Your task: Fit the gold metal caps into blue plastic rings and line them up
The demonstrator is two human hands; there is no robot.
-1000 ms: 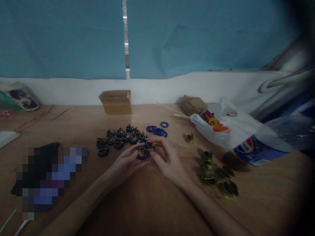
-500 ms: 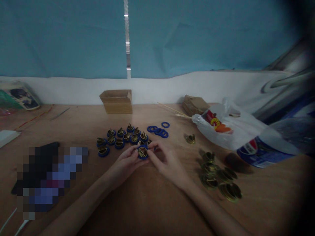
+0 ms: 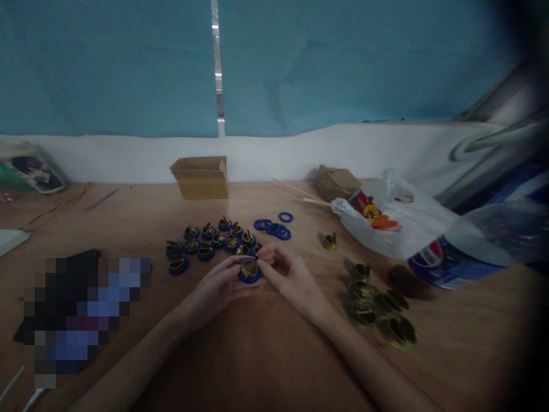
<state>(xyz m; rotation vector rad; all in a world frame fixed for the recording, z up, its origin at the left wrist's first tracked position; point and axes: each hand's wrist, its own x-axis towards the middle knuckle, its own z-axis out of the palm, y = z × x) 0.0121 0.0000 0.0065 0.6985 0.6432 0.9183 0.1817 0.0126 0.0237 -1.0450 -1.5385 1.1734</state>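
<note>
In front of me, my left hand (image 3: 223, 281) grips a round brass-coloured metal piece with a blue ring (image 3: 249, 270) around it. My right hand (image 3: 286, 274) pinches at the same piece's right edge with curled fingers. Just beyond lie several similar brass pieces in blue rings (image 3: 206, 250), most with a flap standing up; the nearest are partly hidden by my fingers. Loose blue rings (image 3: 278, 230) rest past my right fingertips. To the right, several brass pieces without rings (image 3: 362, 313) sit in a group, with a single brass piece (image 3: 329, 241) farther back.
A small open cardboard box (image 3: 201, 180) stands at the back near the wall. At right are a brown paper packet (image 3: 337, 182), a plastic bag (image 3: 397, 237) with sticks by it and a cut plastic bottle (image 3: 454, 263). A dark flat object (image 3: 55, 297), partly pixelated, lies at left.
The flap on the held piece shows at a different angle, and its brass face looks turned between my fingers. Both hands stay around it. The whole view has shifted slightly.
</note>
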